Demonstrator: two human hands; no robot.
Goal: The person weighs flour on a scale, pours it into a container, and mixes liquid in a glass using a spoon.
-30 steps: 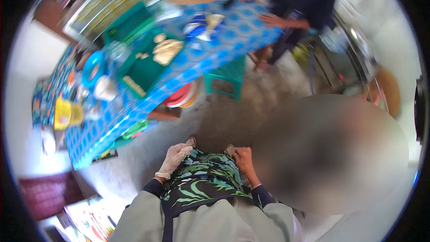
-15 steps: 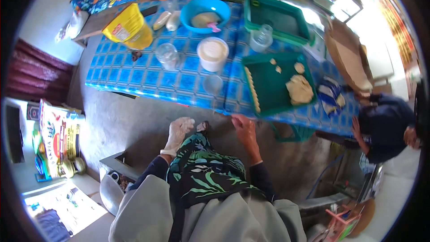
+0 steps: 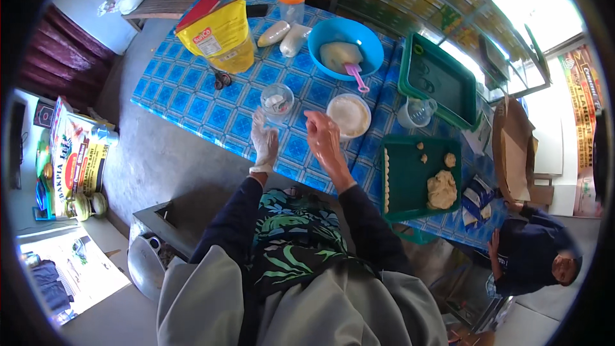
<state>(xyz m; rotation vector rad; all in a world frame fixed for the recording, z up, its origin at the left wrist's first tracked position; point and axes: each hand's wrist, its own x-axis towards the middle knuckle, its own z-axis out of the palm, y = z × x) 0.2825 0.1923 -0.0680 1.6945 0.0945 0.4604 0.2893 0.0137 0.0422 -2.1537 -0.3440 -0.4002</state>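
Note:
My left hand point(image 3: 264, 144), in a pale glove, reaches over the blue checked tablecloth point(image 3: 173, 80) with its fingers apart, just below a clear jar point(image 3: 277, 99). Bare and curled, my right hand point(image 3: 323, 138) is beside a white tub of pale contents point(image 3: 349, 115); whatever its fingers might hold is hidden. Beyond them are a blue bowl point(image 3: 327, 38) with pale contents and a pink utensil, a yellow pouch point(image 3: 211, 38) and black scissors point(image 3: 221, 79). A green tray point(image 3: 410, 186) with dough point(image 3: 441, 189) lies to the right.
An empty-looking green tray point(image 3: 435, 77), clear cups point(image 3: 416, 113), a jar with an orange lid point(image 3: 291, 6) and a cardboard piece point(image 3: 512, 147) surround the work area. A person in dark clothing point(image 3: 528, 253) is at the table's right end. A metal pot point(image 3: 144, 269) sits lower left.
Both my hands have risen from beside my apron and stretched forward over the table. My view has turned and moved closer to the tabletop, bringing the jar and tub near my hands.

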